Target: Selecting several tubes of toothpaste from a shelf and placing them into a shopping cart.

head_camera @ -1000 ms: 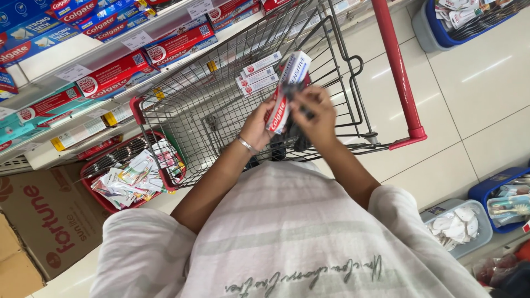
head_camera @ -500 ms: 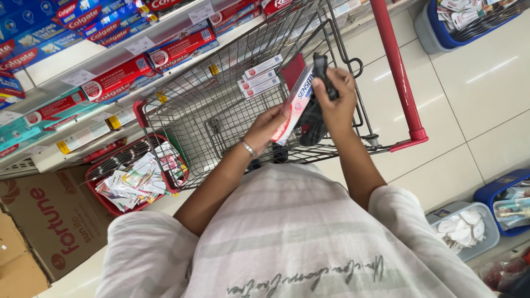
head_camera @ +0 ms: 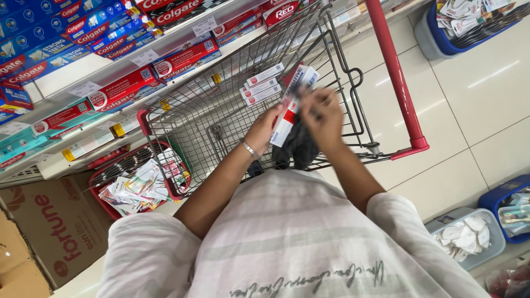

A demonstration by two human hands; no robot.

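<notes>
— Above the grey wire shopping cart [head_camera: 221, 110], what is held?
— A white-and-red cardboard toothpaste box [head_camera: 291, 106] is gripped by both the left hand [head_camera: 264, 129] and right hand [head_camera: 324, 116].

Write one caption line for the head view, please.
Both hands, left and right, hold a toothpaste box over a wire shopping cart.

The person wears a loose white short-sleeved shirt [head_camera: 298, 232] with faint grey stripes and dark cursive lettering, plus a thin silver bracelet [head_camera: 250, 149] on the left wrist.
</notes>
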